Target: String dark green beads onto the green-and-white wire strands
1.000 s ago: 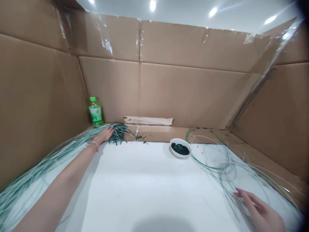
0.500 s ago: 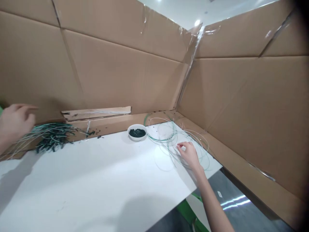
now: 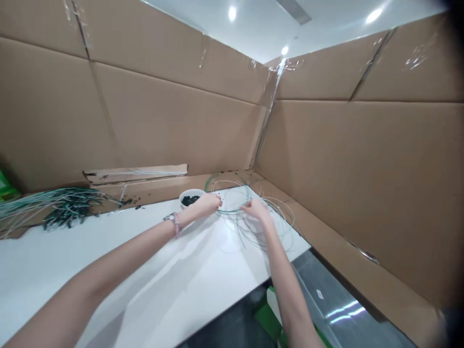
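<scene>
Loops of thin green and white wire (image 3: 286, 199) lie loosely coiled at the table's far right corner. My left hand (image 3: 207, 205), with a bracelet at the wrist, reaches past the bowl to the left side of the coil. Its fingers are pinched together, and what they hold is too small to make out. From the right, my right hand (image 3: 256, 210) comes in with thumb and fingertips closed on a green wire of the coil. A white bowl (image 3: 181, 197) of small dark green pieces (image 3: 189, 199) stands behind my left hand, which partly covers it.
At the far left lies a bundle of wires with dark green ends (image 3: 70, 208). Cardboard walls (image 3: 174, 125) enclose the white table (image 3: 155, 290) at the back and right. Dark bits are scattered along the back cardboard strip. A green object (image 3: 7, 187) is at the left edge.
My left hand has moved from the wire bundle at far left across to the coil. My right hand has shifted slightly toward the coil's left part. The view has turned a little right.
</scene>
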A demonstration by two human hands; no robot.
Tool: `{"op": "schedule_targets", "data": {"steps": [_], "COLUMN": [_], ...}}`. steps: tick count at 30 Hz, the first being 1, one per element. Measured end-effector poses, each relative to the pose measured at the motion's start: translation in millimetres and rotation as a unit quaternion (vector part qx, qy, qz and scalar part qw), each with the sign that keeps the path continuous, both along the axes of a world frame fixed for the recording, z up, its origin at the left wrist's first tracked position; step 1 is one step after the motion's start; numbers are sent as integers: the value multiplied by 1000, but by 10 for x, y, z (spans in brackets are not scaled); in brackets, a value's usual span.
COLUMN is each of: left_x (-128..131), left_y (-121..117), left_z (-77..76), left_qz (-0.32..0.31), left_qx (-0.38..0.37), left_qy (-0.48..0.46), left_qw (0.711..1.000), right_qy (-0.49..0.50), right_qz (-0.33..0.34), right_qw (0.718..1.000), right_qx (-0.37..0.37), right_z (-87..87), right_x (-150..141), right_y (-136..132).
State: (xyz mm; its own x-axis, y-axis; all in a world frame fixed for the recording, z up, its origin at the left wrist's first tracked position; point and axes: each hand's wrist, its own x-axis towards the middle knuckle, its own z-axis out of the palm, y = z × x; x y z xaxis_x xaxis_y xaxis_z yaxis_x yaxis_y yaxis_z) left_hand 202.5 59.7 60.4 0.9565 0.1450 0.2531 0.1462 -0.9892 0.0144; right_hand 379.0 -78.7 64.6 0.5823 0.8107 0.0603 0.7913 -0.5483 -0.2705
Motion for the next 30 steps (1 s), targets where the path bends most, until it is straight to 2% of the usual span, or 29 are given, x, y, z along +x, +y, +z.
{"op": "schedule_targets", "data": {"steps": [3,7,13,17,22,27,30], "left_x": [305,392,394,435,378,340,398], "left_y": [30,177,384,436,417,380,345], "left_z": [-184,-315,-469,-486,-328,-2,200], "left_qz": [47,70,34,1,-21,-50,-95], "left_qx": [7,13,24,30,34,11,-9], "left_qy": [77,125,139,131,111,40,8], "left_qw": [996,990,989,991,993,998,995], "right_qy": [7,-8,1,8,29,81,123], "right_qz": [-1,-13,-6,-19,-26,-4,29], "right_qw": [998,996,995,996,999,995,988], "right_qx": [-62,-90,-102,-83,-31,50,95], "right_z": [-142,-257,-337,-332,-320,-293,-181], "right_x": [-82,-110,-62,-39,-11,67,127], "right_y": [164,224,239,220,150,143,211]}}
